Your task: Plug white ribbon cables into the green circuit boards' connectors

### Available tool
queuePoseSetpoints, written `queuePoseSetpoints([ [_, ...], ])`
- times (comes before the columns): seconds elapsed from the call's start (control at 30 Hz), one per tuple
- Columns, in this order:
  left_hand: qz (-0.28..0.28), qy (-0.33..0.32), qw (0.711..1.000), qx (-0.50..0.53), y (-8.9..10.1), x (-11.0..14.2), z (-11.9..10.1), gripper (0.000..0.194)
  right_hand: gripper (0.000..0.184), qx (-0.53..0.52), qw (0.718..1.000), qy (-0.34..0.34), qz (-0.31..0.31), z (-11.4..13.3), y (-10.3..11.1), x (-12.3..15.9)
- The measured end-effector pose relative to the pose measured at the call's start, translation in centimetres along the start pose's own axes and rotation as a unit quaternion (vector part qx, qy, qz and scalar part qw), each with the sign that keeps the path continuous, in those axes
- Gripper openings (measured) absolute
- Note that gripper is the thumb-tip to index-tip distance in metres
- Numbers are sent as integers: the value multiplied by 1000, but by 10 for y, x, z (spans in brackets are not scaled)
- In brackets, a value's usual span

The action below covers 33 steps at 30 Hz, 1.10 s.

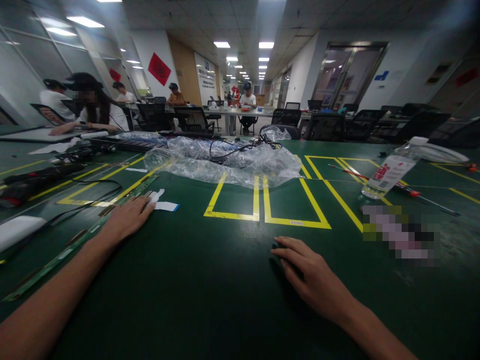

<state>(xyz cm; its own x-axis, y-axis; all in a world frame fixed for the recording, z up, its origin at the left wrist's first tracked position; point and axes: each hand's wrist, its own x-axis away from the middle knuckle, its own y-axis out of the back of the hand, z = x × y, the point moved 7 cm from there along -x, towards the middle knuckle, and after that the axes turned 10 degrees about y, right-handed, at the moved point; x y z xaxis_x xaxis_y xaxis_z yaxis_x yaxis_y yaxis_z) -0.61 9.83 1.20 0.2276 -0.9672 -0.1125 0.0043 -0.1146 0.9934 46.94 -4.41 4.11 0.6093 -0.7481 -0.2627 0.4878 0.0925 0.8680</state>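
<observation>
My left hand point(129, 217) lies across a long, thin green circuit board point(71, 250), fingers stretched forward and fairly flat. Its fingertips touch or nearly touch a white flat ribbon cable point(167, 206) with a blue end; the undersides of the fingers are hidden. Over the bare green tabletop point(210, 280), my right hand point(311, 272) is open, its fingers loosely extended and slightly bent, holding nothing. Yellow tape outlines point(296, 222) lie just beyond it.
Crumpled clear plastic wrap point(228, 162) with black cables on it spreads across the far middle. At right stand a tilted-looking water bottle point(392, 170), a screwdriver point(431, 200) and a blurred item. A black power tool point(41, 182) lies left. A person works at far left.
</observation>
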Motion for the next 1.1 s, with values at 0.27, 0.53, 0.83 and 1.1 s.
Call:
queuePoseSetpoints([
  [0.27, 58, -26, 998, -14, 11, 45, -49, 65, 34, -1, 1000, 2, -13, 1, 4, 2],
  [0.53, 30, -94, 995, -27, -10, 164, -36, 67, 35, -1, 1000, 10, -21, 4, 5, 0],
  [0.83, -46, -256, 965, 36, -3, 267, -97, 64, 33, 2, 1000, 12, -26, 7, 5, -1],
  [1.1, 84, -407, 908, 58, 18, 278, -223, 51, 33, 10, 999, 17, -27, 9, 5, -3],
])
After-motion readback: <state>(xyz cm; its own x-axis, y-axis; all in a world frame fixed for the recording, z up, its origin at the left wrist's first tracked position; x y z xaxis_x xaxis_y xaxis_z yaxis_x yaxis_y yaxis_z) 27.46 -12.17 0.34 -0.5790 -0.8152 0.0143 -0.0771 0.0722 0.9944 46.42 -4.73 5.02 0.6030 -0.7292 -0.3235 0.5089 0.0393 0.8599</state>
